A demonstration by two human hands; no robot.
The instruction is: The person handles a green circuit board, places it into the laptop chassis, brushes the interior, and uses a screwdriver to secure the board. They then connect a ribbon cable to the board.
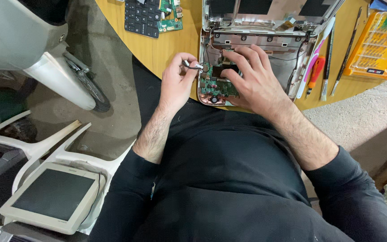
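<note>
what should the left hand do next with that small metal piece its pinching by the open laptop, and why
Probably lift it clear and set it on the bare wooden table. The left hand pinches a small silvery metal piece at the left edge of the opened white laptop shell, apparently free of it, while the right hand presses on the green circuit board inside.

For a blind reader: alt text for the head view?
Two bare hands work inside an opened white laptop base on a round wooden table: left hand pinches a small metal tool, right hand rests on the green circuit board.
</note>
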